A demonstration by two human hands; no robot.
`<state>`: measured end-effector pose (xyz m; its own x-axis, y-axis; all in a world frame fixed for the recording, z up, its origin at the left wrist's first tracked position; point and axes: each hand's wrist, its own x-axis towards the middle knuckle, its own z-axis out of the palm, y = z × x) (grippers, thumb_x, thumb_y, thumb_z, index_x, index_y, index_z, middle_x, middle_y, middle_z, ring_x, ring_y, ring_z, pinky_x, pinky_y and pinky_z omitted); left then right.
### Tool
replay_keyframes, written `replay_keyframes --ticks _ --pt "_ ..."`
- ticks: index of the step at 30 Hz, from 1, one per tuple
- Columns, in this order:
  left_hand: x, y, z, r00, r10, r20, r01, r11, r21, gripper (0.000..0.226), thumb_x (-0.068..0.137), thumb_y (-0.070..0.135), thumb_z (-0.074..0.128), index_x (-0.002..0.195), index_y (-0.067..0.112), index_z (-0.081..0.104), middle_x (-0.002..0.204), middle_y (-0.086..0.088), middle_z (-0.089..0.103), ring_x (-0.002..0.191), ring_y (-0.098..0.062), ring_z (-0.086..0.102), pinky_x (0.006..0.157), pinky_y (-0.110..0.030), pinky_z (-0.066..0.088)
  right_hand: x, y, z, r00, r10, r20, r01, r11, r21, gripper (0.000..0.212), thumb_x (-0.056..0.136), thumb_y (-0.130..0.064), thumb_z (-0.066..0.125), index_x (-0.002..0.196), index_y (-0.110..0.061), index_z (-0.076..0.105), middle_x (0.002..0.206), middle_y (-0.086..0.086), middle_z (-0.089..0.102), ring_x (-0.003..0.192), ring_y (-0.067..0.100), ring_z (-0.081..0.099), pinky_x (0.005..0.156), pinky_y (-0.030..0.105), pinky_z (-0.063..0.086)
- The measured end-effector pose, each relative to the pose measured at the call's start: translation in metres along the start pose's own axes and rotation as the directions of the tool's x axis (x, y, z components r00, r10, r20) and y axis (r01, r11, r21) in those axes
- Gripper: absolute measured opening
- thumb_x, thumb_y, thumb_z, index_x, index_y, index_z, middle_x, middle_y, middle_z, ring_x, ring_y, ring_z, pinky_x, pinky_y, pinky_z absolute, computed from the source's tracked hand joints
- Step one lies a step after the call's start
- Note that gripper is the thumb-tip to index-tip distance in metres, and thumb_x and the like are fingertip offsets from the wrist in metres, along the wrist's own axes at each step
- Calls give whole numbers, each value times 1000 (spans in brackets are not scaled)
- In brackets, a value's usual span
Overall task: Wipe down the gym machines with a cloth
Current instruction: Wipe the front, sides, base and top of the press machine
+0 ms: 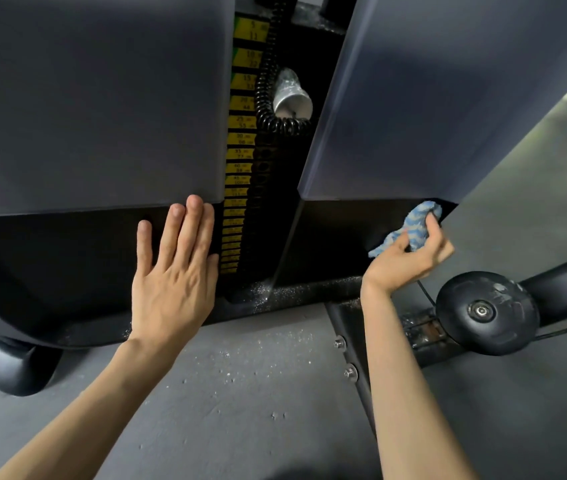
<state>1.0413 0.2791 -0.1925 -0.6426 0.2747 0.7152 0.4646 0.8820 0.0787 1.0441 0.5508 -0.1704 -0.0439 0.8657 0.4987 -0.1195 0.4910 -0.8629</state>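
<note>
Body parts in view: two arms, both bare from the lower frame edge up to the fingertips.

Left forearm (77,414): slender and smooth, uncovered along its full visible length, narrowing slightly toward the wrist.

Left hand (174,271): back surface visible. Raised tendon lines and faint veins run from the wrist toward the knuckles. Fingers (190,230): long and slim, with short, trimmed nails showing at the tips.

Right forearm (406,393): slender, uncovered, inner surface visible, narrowing to the wrist.

Right hand (410,259): thumb side and heel of the palm visible. Nail detail on this hand is too small to tell
</note>
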Motion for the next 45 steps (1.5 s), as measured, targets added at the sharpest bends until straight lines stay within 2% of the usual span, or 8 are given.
replay_keyframes --ticks 11,20,24,27,32,38,41,45 --pt "0 6 3 999 -40 -8 40 999 12 81 96 24 45 155 15 -11 161 3 -23 149 -15 -17 120 -42 -16 -97 -26 -14 833 -360 421 344 932 116 37 85 11 51 116 -1 66 122 11 47 118 8 51 100 21 46" --pt "0 13 1 998 -57 11 57 998 -25 81 97 32 40 154 13 -14 160 1 -26 149 -18 -18 119 -43 -17 26 -10 -5 982 -188 27 189 982 -32 41 81 14 51 114 -2 69 116 14 57 107 20 61 89 11 43" --pt "0 12 1 998 -59 17 59 998 -34 80 97 33 38 154 14 -14 160 2 -27 149 -18 -19 119 -43 -17 18 -2 -11 987 -118 112 138 972 -192 29 95 -5 41 118 -7 58 120 -16 44 107 -13 50 90 3 38" --pt "0 11 1 998 -53 24 54 998 -36 80 96 32 39 154 14 -14 160 2 -27 149 -17 -19 119 -43 -17 -5 28 -19 989 44 144 -19 985 -172 27 79 8 46 101 0 61 123 12 44 110 19 51 91 18 43" --pt "-1 8 -1 999 -36 40 37 999 -37 80 96 33 39 154 14 -13 160 2 -26 149 -17 -19 119 -43 -17 -9 31 -21 970 222 98 -203 963 -175 35 79 21 52 101 -3 65 116 5 46 109 22 54 80 10 40" --pt "-2 6 -2 999 -18 48 19 999 -27 79 97 30 40 154 14 -13 160 2 -26 149 -17 -19 119 -43 -17 -12 36 -23 993 10 120 6 991 -133 38 84 11 51 116 -2 67 119 10 53 112 17 56 92 19 49" --pt "-3 5 -1 999 -19 47 20 999 -27 79 97 30 40 154 14 -12 160 2 -26 149 -18 -19 119 -43 -17 -19 54 -45 928 143 345 -28 948 -319 42 93 5 46 132 -7 56 123 3 50 118 21 48 85 -1 32" --pt "-3 4 -2 998 -10 62 12 1000 -19 80 97 30 42 154 13 -11 160 1 -27 149 -18 -20 119 -43 -17 -32 74 -53 848 301 437 -51 867 -496 40 95 0 46 133 -10 55 126 10 51 121 31 49 82 15 34"
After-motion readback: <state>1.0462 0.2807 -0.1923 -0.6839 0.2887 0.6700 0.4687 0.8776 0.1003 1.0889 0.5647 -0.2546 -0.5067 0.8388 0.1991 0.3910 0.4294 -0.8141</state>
